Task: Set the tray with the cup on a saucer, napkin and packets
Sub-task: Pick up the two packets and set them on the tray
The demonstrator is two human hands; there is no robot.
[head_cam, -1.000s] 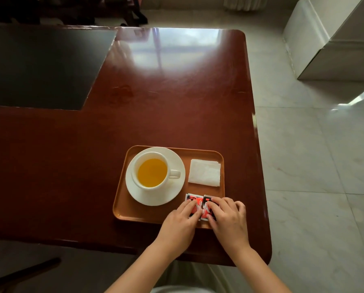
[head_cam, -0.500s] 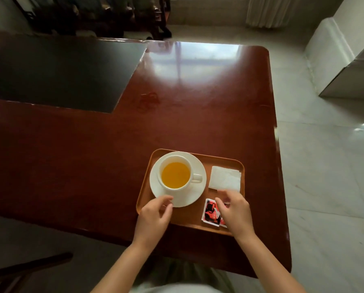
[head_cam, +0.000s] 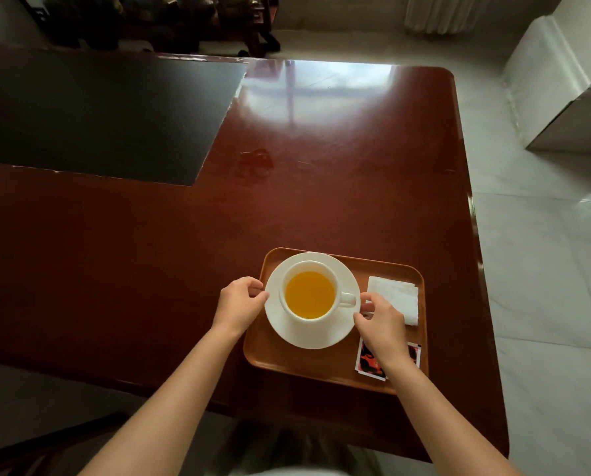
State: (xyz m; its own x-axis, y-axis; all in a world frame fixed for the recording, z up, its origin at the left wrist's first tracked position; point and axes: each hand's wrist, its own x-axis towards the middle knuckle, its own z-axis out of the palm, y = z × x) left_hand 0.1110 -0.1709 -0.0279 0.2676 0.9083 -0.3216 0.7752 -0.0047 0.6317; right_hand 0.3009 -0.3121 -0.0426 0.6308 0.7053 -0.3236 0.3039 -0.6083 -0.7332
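Two hands pinch round white saucer (head_cam: 313, 333), opposite rims.
Left hand (head_cam: 239, 304) left, right hand (head_cam: 381, 326) right; both grips clamped; filled white cup (head_cam: 309, 293) between.

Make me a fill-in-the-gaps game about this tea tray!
1. The cup stands on a white ______.
2. The drink in the cup is ______ in colour.
3. The napkin lies to the ______ of the saucer on the tray.
4. The left hand and right hand touch the saucer's ______, one on each side.

Missing words: saucer; yellow; right; rim
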